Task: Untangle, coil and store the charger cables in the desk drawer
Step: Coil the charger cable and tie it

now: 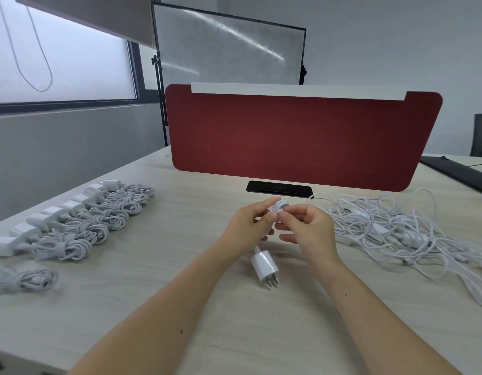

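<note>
I judge us past halfway. At nine to ten o'clock on the counter point(180, 293) lies a row of finished coils point(80, 228), adapters attached, with one smaller bundle point(23, 280) at eight. At three o'clock a tangled heap point(396, 231) waits. Dead centre, my left hand point(250, 226) grips a small coil point(281, 205), its white adapter point(264, 266) dangling toward six. The right hand point(310, 231) pinches the cable's tail against it, other fingers loosely spread. No drawer is in view, so all the storing is left.
</note>
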Tool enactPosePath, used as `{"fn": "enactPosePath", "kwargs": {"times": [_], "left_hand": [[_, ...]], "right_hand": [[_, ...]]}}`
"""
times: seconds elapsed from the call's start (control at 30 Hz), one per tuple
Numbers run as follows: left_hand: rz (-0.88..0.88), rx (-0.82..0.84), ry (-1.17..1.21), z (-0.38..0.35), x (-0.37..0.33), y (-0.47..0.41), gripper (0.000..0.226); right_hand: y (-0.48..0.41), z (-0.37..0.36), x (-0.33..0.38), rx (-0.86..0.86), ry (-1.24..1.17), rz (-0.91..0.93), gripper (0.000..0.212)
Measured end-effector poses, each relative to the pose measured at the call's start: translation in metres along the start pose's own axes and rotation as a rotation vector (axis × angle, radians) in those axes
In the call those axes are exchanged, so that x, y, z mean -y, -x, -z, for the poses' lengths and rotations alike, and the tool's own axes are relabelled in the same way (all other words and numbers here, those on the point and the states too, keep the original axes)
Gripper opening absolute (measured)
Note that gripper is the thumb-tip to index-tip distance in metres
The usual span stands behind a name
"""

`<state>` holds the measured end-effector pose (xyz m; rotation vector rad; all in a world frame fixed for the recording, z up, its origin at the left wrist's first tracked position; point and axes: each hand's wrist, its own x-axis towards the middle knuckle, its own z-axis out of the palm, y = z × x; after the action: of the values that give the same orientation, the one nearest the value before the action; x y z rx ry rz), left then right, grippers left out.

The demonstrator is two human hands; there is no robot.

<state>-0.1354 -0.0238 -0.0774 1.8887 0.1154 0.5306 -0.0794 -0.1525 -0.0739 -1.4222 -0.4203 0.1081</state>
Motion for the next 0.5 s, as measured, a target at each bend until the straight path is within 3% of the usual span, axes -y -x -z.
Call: {"fn": "enactPosePath", "kwargs": {"times": [0.13,0.33,0.5], "left_hand": [[0.037,0.081,0.061,0.003,-0.004,0.002,0.036],[0.080,0.176,0.127,0.006,-0.004,0.007,0.030],[0.397,0.220,0.174,0.006,0.000,0.003,0.047]], "right_hand": [[-0.003,0.003,0.000,0.006,-0.057,0.009,0.022],[-0.007,0.004,-0.009,0.128,0.077,-0.085,0.012],[-0.009,0.006,-0.013,0.066,0.037,-0.091,0.014]]}}
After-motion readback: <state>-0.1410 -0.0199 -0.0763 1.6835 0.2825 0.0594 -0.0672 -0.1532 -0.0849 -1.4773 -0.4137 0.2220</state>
